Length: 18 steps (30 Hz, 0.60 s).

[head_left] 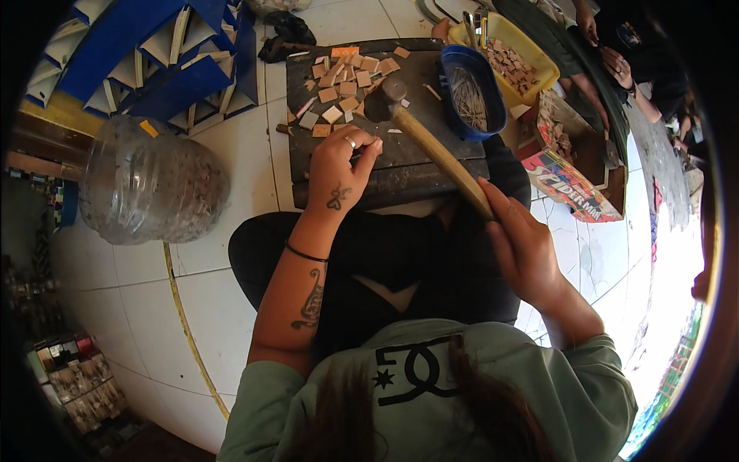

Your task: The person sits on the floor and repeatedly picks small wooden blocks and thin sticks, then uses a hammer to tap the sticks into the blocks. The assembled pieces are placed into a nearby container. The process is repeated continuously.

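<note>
My right hand (527, 250) is wrapped around the wooden handle of a hammer (440, 158). Its dark, round head is over the middle of a low dark work table (385, 183). At the table's near side, my left hand (342, 169) is closed in a pinch, with a ring on one finger. Whatever sits between those fingertips is too small and hidden to name. Just beyond it lies a loose pile of small tan square pieces (349, 88), some on edge. To the right, a blue tub (500, 115) on the table holds many thin nail-like pieces.
A yellow basin (539, 50) of small brown pieces stands at the far right, beside a printed cardboard box (566, 181). At left are a large clear plastic container (154, 185) and blue racks (115, 38). Another person's hand (616, 68) shows at upper right.
</note>
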Tool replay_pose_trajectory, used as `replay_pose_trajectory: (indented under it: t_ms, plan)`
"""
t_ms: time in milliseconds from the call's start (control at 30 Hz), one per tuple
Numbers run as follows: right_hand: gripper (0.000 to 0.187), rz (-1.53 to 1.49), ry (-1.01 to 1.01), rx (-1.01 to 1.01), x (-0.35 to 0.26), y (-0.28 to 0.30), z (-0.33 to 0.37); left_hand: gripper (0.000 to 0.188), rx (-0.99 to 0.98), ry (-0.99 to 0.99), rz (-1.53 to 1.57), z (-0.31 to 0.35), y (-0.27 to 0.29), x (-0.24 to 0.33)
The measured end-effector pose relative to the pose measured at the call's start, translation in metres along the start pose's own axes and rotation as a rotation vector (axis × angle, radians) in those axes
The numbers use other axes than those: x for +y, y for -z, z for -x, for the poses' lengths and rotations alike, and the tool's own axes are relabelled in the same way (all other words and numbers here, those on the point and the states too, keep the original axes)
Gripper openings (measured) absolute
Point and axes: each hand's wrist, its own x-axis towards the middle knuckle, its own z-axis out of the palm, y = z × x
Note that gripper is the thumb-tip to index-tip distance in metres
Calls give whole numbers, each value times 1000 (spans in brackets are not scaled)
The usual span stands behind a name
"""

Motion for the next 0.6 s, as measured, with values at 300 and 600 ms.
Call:
replay_pose_trajectory:
  t_ms: [300,600]
  plan:
    - [54,18,7,-9,1,-2,-2,12,-9,31,-36,4,-1,1]
    - [55,95,-32,-90,6,-5,-1,8,11,-9,-45,4,-1,1]
